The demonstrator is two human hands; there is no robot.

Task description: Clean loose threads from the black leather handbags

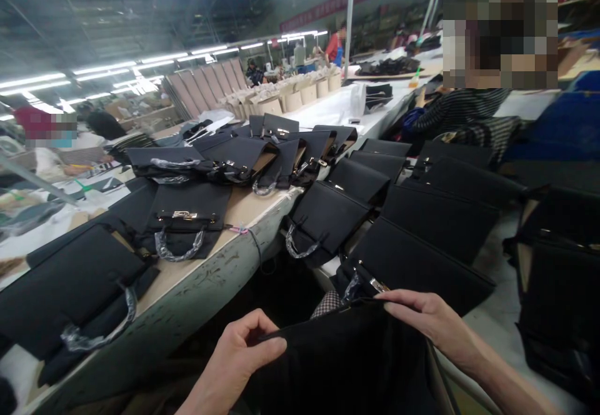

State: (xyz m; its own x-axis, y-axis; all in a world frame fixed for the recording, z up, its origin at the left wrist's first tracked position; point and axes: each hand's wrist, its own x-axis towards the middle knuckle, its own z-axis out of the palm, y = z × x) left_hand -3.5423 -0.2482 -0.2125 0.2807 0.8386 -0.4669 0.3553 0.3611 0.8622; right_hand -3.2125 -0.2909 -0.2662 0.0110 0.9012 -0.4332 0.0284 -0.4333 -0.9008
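Black bag [347, 359] is low in front of us, its upper edge gripped at two spots: our left hand [241, 352] pinches it between thumb and fingers, and our right hand [424, 312] clasps it farther along. Beyond it, we see black handbags [435, 221] lying on our right, and others with plastic-wrapped handles [180, 256] on the left-hand table [210, 290].

The black piece [347, 365] you hold looks smooth and cloth-like, faintly glossy; the handbag [193, 197] at your left looks matt and leathery, with a shiny metal clasp [182, 215]; its handle [180, 255] wears crinkled, glossy clear plastic; your bench side [215, 284] looks scuffed.
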